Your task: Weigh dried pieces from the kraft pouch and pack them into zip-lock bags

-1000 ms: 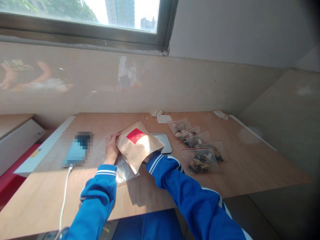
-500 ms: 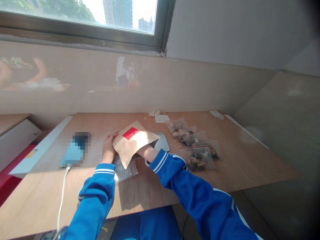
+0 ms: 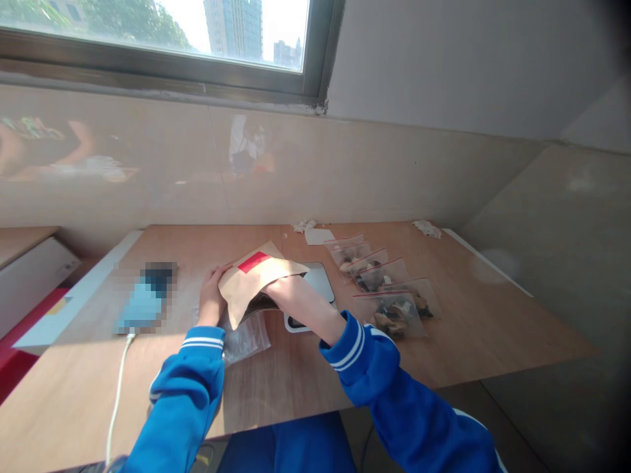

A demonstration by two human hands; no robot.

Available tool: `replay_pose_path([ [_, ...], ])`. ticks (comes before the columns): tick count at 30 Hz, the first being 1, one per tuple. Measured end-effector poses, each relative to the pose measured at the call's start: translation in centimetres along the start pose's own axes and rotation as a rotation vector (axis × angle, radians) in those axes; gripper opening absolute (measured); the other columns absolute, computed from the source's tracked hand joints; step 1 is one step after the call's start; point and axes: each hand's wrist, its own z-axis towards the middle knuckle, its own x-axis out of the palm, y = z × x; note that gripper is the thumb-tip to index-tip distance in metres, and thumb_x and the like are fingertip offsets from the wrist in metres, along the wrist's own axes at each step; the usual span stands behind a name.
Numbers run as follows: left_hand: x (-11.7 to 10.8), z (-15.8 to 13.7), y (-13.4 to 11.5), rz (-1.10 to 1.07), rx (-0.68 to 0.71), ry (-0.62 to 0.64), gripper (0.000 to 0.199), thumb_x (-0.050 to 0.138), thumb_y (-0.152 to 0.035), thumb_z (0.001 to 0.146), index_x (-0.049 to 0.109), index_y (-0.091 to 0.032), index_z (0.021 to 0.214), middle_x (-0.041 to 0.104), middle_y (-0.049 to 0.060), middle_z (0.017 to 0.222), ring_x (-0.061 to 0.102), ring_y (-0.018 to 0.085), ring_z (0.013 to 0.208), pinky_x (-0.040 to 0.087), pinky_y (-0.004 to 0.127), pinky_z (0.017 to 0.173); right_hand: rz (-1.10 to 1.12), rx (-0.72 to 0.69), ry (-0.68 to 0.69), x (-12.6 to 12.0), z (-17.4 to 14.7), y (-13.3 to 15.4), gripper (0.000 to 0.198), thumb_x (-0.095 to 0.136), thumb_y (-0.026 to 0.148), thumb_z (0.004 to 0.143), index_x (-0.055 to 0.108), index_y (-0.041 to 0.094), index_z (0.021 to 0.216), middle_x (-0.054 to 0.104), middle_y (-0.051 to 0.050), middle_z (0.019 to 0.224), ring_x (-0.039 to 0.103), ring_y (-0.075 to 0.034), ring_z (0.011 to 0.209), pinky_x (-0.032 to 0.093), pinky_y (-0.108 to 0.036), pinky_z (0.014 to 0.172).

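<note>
A brown paper bag (image 3: 263,274) with a red label lies tilted over the table, its mouth facing right. My left hand (image 3: 211,292) is closed around the bag's left edge. From the right, my right hand (image 3: 282,289) reaches into the mouth; its fingers are hidden inside, so what they hold does not show. Beneath the bag lies a clear plastic bag (image 3: 249,339). Partly behind the paper bag sits a flat white scale-like device (image 3: 320,284). Several clear zip bags (image 3: 397,314) with brown and dark dried pieces in them overlap to the right.
On the left a phone-like item, blurred out (image 3: 145,302), has a white cable (image 3: 117,394) running to the front edge. Crumpled tissue (image 3: 427,228) and a white sheet (image 3: 319,236) lie near the wall. A tiled wall (image 3: 374,171) bounds the wooden table (image 3: 483,315).
My right forearm has shifted and shows more bare wrist at the bag's mouth. The paper bag has tipped slightly, its opening gaping wider. My left hand keeps its hold.
</note>
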Motion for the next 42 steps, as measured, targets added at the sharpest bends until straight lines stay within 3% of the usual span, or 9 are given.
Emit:
replay_pose_path([
  [5, 0.3, 0.3, -0.3, -0.055, -0.066, -0.029, 0.036, 0.047, -0.018, 0.081, 0.066, -0.016, 0.111, 0.058, 0.01, 0.114, 0.06, 0.023, 0.104, 0.046, 0.034, 0.097, 0.05, 0.029, -0.035, -2.5, -1.5, -0.1, 0.022, 0.051, 0.004, 0.09, 0.065, 0.017, 0.101, 0.071, -0.006, 0.102, 0.065, -0.018, 0.099, 0.051, -0.031, 0.089],
  [9, 0.2, 0.4, -0.7, -0.052, -0.081, -0.031, 0.037, 0.053, -0.022, 0.077, 0.066, -0.014, 0.111, 0.06, 0.011, 0.113, 0.061, 0.025, 0.102, 0.046, 0.037, 0.098, 0.188, 0.075, -0.378, -3.7, -3.5, -0.9, 0.015, 0.053, 0.013, 0.092, 0.063, 0.02, 0.102, 0.07, -0.004, 0.101, 0.063, -0.016, 0.099, 0.049, -0.03, 0.09],
  [14, -0.3, 0.1, -1.3, -0.045, -0.025, -0.009, 0.042, 0.055, -0.028, 0.078, 0.063, -0.017, 0.118, 0.06, 0.01, 0.114, 0.058, 0.027, 0.111, 0.042, 0.043, 0.103, 0.361, 0.52, -0.781, -0.5, -6.9, -4.4, 0.016, 0.054, 0.023, 0.091, 0.06, 0.02, 0.105, 0.067, -0.006, 0.101, 0.064, -0.017, 0.094, 0.051, -0.031, 0.086],
  [19, -0.4, -0.1, -1.3, -0.057, -0.023, -0.02, 0.042, 0.053, -0.033, 0.08, 0.062, -0.019, 0.119, 0.061, 0.009, 0.118, 0.057, 0.026, 0.114, 0.043, 0.043, 0.103, 0.487, 0.717, -0.463, 5.1, -8.5, -8.4, 0.029, 0.051, 0.024, 0.086, 0.055, 0.017, 0.115, 0.068, -0.008, 0.097, 0.067, -0.02, 0.084, 0.054, -0.036, 0.078],
  [23, -0.6, -0.2, -1.4, -0.073, 0.01, -0.01, 0.042, 0.053, -0.035, 0.081, 0.062, -0.02, 0.119, 0.061, 0.008, 0.12, 0.056, 0.026, 0.116, 0.041, 0.042, 0.104, 0.503, 0.649, -0.45, 6.3, -8.5, -9.4, 0.044, 0.051, 0.021, 0.086, 0.042, 0.019, 0.128, 0.067, -0.009, 0.103, 0.065, -0.02, 0.097, 0.052, -0.037, 0.088],
  [31, -0.8, -0.2, -2.0, -0.066, 0.009, -0.006, 0.042, 0.053, -0.035, 0.08, 0.063, -0.021, 0.118, 0.062, 0.008, 0.119, 0.056, 0.027, 0.116, 0.042, 0.042, 0.103, 0.19, 0.608, -0.31, 4.8, -8.0, -9.4, 0.033, 0.054, 0.032, 0.09, 0.055, 0.016, 0.119, 0.062, -0.013, 0.117, 0.056, -0.026, 0.112, 0.046, -0.043, 0.097],
  [35, -0.8, -0.2, -2.0, -0.067, 0.014, -0.018, 0.04, 0.05, -0.034, 0.08, 0.064, -0.021, 0.115, 0.063, 0.007, 0.117, 0.057, 0.027, 0.114, 0.042, 0.041, 0.103, 0.134, 0.556, -0.415, 3.1, -7.7, -7.8, 0.028, 0.043, 0.027, 0.095, 0.055, 0.017, 0.118, 0.06, -0.014, 0.121, 0.052, -0.025, 0.118, 0.04, -0.046, 0.103],
  [39, -0.7, -0.1, -1.6, -0.057, 0.02, -0.018, 0.04, 0.049, -0.032, 0.08, 0.064, -0.02, 0.115, 0.062, 0.007, 0.116, 0.057, 0.026, 0.114, 0.042, 0.04, 0.103, 0.243, 0.404, -0.566, 0.1, -6.3, -4.6, 0.024, 0.036, 0.017, 0.096, 0.059, 0.019, 0.102, 0.064, -0.008, 0.103, 0.057, -0.019, 0.103, 0.045, -0.035, 0.093],
  [42, -0.7, -0.2, -1.6, -0.062, 0.024, -0.002, 0.041, 0.05, -0.032, 0.079, 0.064, -0.02, 0.116, 0.062, 0.007, 0.116, 0.057, 0.026, 0.113, 0.042, 0.04, 0.103, 0.228, 0.368, -0.39, -0.9, -5.0, -3.6, 0.027, 0.038, 0.008, 0.092, 0.063, 0.018, 0.091, 0.064, -0.005, 0.091, 0.058, -0.018, 0.092, 0.047, -0.031, 0.085],
])
